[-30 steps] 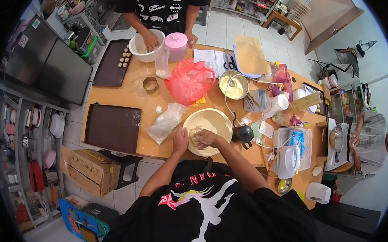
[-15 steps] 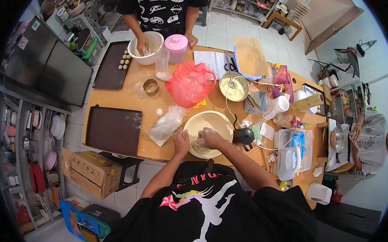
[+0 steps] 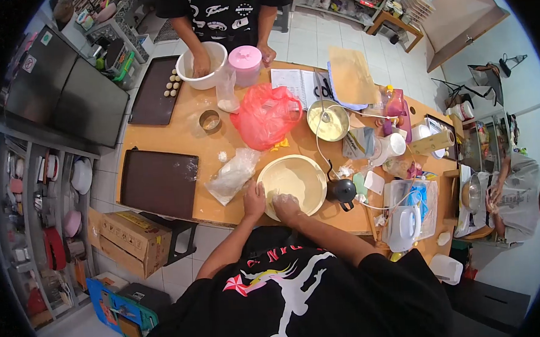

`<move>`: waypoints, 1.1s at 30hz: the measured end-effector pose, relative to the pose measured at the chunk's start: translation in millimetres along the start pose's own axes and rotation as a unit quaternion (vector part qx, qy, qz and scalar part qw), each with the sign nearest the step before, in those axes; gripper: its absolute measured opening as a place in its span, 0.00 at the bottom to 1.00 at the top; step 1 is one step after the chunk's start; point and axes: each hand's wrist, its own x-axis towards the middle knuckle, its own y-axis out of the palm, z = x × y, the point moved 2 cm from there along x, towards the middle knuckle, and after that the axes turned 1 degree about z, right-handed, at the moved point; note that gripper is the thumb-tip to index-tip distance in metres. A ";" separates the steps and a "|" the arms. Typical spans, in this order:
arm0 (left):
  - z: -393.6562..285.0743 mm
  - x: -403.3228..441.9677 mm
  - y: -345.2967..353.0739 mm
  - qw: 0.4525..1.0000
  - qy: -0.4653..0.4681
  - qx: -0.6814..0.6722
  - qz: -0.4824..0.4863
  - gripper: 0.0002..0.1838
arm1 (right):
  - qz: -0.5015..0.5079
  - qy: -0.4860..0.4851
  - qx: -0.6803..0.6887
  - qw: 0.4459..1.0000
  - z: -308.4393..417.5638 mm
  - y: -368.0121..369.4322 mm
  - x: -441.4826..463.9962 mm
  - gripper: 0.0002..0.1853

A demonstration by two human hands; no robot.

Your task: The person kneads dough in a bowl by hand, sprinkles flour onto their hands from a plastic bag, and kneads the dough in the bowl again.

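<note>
Our left hand (image 3: 254, 200) grips bowl (image 3: 304, 176) at nine; right hand (image 3: 287, 208) inside at seven, grip unclear. Open room towards one; table edge (image 3: 221, 221) at six.

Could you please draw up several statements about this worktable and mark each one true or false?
1. The left hand holds the rim of the cream bowl. True.
2. The right hand is on the black kettle. False: it is down inside the cream bowl.
3. The small pale balls sit on the far dark tray. True.
4. The pink container stands without its lid. False: the lid is on.
5. The metal bowl with the yellowish mixture is to the right of the red plastic bag. True.
6. The near dark tray is full of balls. False: only whitish traces show on it.
</note>
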 end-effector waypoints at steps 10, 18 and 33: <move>3.1 -4.0 -2.5 0.999 -0.014 0.012 0.033 0.16 | -0.131 0.198 0.121 0.964 -22.5 21.5 65.2 0.14; 2.2 0.3 -3.1 0.998 -0.007 0.022 0.055 0.15 | 0.042 0.261 0.725 0.636 -99.8 3.3 62.7 0.11; 4.8 -0.3 -3.3 0.997 -0.037 -0.004 0.068 0.16 | -0.056 0.156 0.325 0.931 -99.6 10.8 55.6 0.20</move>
